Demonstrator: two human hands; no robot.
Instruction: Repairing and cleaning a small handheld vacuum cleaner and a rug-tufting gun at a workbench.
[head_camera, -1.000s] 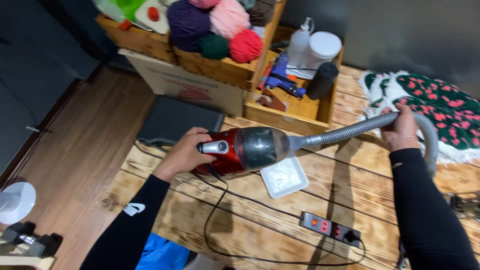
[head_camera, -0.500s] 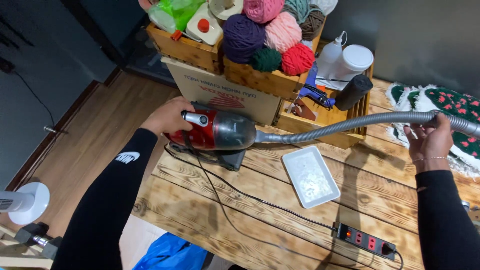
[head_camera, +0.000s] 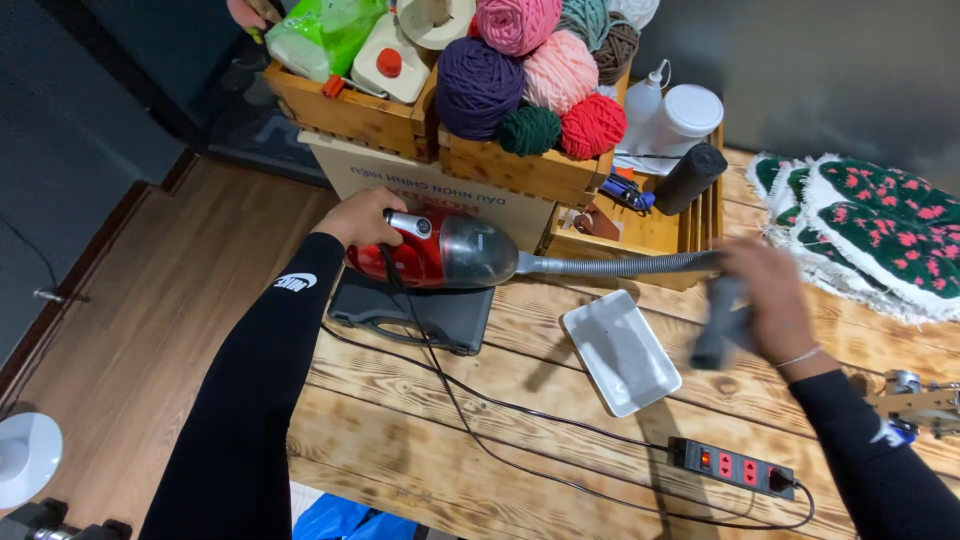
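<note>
A: Left hand (head_camera: 362, 217) grips the red vacuum (head_camera: 432, 250) — now held over the black case (head_camera: 415, 315), table edge.
B: Right hand (head_camera: 765, 300) has slid along the grey hose (head_camera: 620, 265), closed on the nozzle end — blurred.

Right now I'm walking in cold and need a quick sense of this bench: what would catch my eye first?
The red handheld vacuum held above the wooden table, gripped at its rear by the left hand, while the right hand holds the end of its grey hose. Behind it, bright yarn balls fill a wooden crate. A white tray lies mid-table.
</note>
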